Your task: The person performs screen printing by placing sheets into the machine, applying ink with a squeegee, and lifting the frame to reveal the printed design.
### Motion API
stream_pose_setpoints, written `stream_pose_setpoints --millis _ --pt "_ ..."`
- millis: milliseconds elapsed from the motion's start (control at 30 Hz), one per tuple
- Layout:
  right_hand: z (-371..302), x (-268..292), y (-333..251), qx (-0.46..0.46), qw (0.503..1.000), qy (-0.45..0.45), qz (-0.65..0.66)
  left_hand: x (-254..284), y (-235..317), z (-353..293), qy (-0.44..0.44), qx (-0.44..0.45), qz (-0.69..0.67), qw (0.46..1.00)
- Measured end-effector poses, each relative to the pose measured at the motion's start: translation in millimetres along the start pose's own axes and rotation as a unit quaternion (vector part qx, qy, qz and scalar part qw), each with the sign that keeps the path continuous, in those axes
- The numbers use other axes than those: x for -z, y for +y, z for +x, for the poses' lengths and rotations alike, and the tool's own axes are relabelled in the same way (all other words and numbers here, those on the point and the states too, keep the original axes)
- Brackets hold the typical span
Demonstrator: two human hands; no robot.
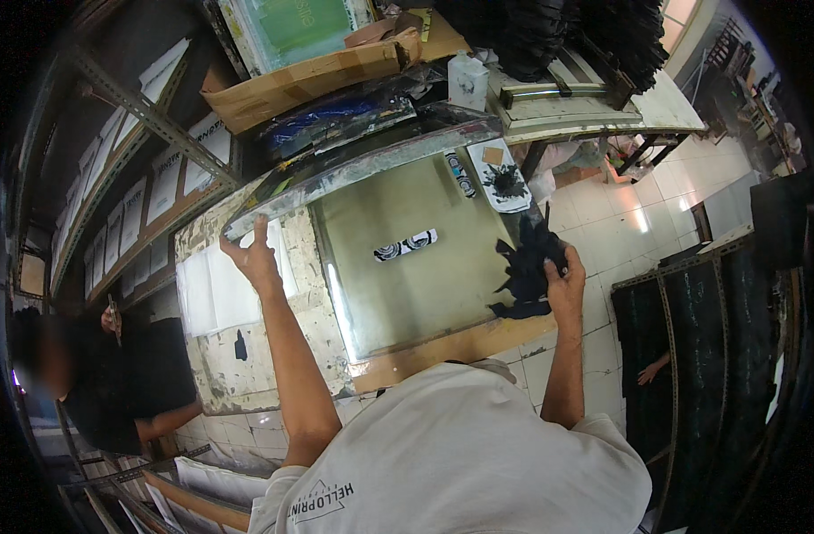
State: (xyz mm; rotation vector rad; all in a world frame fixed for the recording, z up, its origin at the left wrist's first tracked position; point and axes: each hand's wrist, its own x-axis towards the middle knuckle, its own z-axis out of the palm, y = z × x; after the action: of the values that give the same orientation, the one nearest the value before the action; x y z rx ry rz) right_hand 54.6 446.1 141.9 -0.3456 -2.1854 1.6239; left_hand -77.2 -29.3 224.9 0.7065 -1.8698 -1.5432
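Observation:
My left hand (251, 258) is closed on the left corner of a grey, paint-stained screen-printing frame (362, 173), which is tilted up along the far side of the work board. My right hand (564, 271) pinches a bunch of black fabric pieces (527, 258) with jagged edges at the board's right side. Between my hands lies a pale, greenish glass-like board (362, 303). On it rests a small black-and-white patterned piece (405, 246), and a similar blue-tinged piece (460, 174) sits near the far right edge.
Beside the board is a white sheet (505, 198) smeared with black ink. White paper (216, 289) covers part of the stained table at left. Boxes fill the left shelf (131, 214). A person in black (113, 383) is at left; another person's hand (652, 369) shows at right.

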Motion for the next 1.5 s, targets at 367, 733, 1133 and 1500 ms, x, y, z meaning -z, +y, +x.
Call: stream_pose_setpoints --millis 367,733,1133,1500 --pt "-24.6 -119.4 -8.1 0.072 0.918 -0.196 -0.338 -3.9 -7.7 -0.6 0.002 -0.035 -0.013 0.999" --pt "-31.6 -134.1 5.9 0.104 0.925 -0.263 -0.255 -1.0 11.5 -9.7 0.013 0.014 0.013 1.000" --pt "-5.5 -161.0 90.7 0.022 0.990 -0.096 -0.097 17.6 -20.2 -32.4 -0.048 -0.022 -0.036 0.998" --pt "110.1 -272.7 28.1 -0.306 0.715 0.016 0.628 36.6 -87.0 -42.7 -0.076 -0.031 -0.007 0.997"
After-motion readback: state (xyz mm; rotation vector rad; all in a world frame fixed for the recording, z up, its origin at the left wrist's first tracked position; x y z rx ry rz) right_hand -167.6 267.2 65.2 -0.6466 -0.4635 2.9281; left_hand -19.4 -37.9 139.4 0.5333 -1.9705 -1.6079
